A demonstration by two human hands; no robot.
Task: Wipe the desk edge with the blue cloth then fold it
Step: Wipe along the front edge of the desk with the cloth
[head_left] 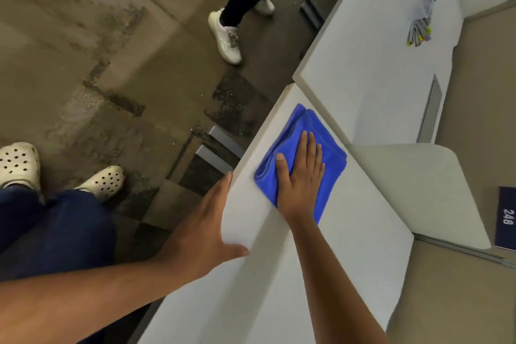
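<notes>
White tabletop (349,232): our right hand (300,176), fingers spread flat, presses the blue cloth (332,159) down to wipe; our left hand (206,232), fingers open, braces against the near-left edge.

The blue cloth (304,153) is looking soft and fuzzy, like microfibre. The desk (321,274) is showing a smooth, matt white top. The floor (83,50) is looking rough and worn.

Arms bare, no sleeves visible; dark blue trousers (55,229); white perforated clogs (102,181) on both feet.
</notes>
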